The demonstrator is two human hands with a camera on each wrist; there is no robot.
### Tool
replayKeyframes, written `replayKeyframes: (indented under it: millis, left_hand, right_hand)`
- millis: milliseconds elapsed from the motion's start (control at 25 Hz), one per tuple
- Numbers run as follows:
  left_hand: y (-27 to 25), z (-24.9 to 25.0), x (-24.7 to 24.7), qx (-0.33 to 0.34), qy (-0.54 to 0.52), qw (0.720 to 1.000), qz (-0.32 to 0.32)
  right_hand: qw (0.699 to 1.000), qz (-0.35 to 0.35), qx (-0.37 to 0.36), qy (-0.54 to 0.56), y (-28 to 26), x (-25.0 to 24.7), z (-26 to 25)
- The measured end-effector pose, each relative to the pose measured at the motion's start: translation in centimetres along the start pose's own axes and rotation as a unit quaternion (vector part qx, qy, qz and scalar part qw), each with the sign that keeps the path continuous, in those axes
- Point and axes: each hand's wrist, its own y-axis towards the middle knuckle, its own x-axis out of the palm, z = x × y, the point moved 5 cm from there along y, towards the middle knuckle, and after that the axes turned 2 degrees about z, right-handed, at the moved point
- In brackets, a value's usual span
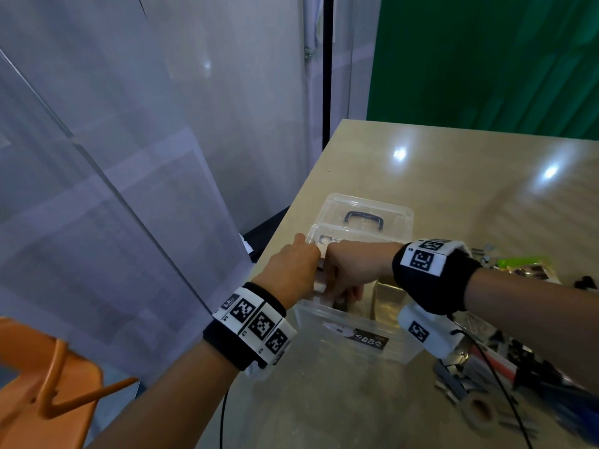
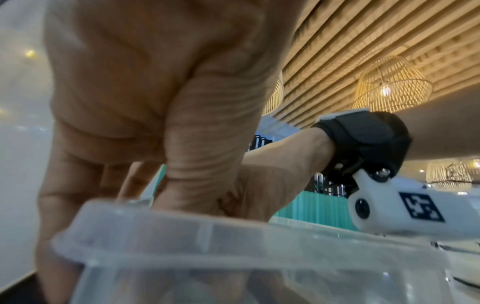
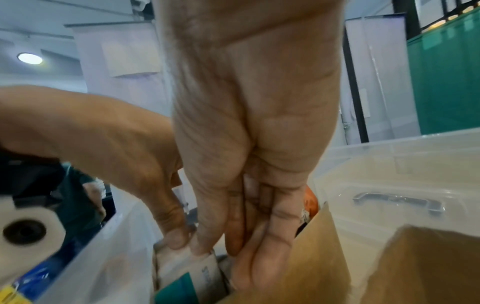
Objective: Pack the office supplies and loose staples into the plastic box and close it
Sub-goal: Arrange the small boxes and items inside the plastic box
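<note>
Both our left hand (image 1: 293, 270) and right hand (image 1: 348, 270) pinch a small carton (image 3: 187, 273) inside the clear plastic box (image 1: 356, 341) on the beige worktop (image 1: 453, 189), beside grey partitions (image 1: 129, 140).

Head view looks down from above at the table (image 1: 453, 196); both wrist views look close along the hands (image 1: 311, 270), sharing the plastic box (image 1: 353, 338).

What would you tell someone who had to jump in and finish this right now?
Left hand and right hand: both reach into the clear plastic box, fingers on a small white-and-teal packet beside a brown paper bag.
Lid: off, behind the box.
Left to do: loose supplies on the table at right to pack, then close the lid.
</note>
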Motion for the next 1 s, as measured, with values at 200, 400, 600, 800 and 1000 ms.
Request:
replayKeyframes:
  millis: [200, 400, 600, 800, 1000]
  left_hand:
    - [-0.3, 0.3, 0.3, 0.014, 0.037, 0.999, 0.029]
    - [0.1, 0.4, 0.0, 0.004, 0.016, 1.000, -0.023]
    - [0.0, 1.7, -1.5, 0.003, 0.030, 0.999, 0.016]
    - [-0.1, 3.6, -3.7, 0.028, 0.009, 0.998, 0.064]
    - [0.0, 9.1, -4.7, 0.082, -0.026, 0.993, 0.085]
  right_hand:
    - [1.000, 0.014, -0.016, -0.006, 0.1, 0.3, 0.6]
    - [0.997, 0.025, -0.024, -0.065, 0.4, 1.0, 0.2]
    - [0.998, 0.020, -0.020, -0.052, -0.9, -0.1, 0.3]
    - [0.998, 0.034, -0.045, -0.031, -5.1, -4.1, 1.6]
    - [0.998, 0.059, -0.003, -0.010, -11.4, -7.4, 6.0]
